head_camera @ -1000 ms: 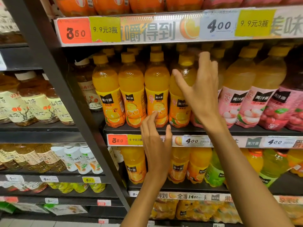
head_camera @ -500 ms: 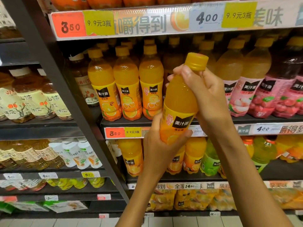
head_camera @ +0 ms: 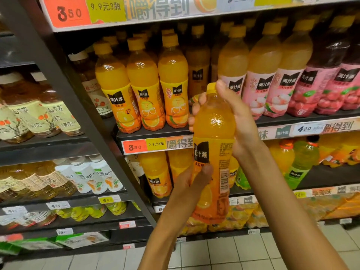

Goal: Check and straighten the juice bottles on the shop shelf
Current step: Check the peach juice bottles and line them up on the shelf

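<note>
I've got the orange juice bottle (head_camera: pixel 213 145) upright, off the shelf (head_camera: pixel 153 134): right hand (head_camera: pixel 237 121) wrapped round its neck, left hand (head_camera: pixel 191 180) gripping the label.

Held bottle (head_camera: pixel 213 152): cap mostly hidden behind right hand (head_camera: pixel 236 121), lower label partly covered by left hand (head_camera: pixel 191 181) thumb. Fine print and barcode digits too small to read. Top shelf strip (head_camera: pixel 175 10) cut off by frame edge, second price on it unreadable. Back-row bottles (head_camera: pixel 197 61) dark, labels half hidden. Bottom-left packs (head_camera: pixel 58 242) blurred. Both forearms run out of frame at the bottom.
</note>
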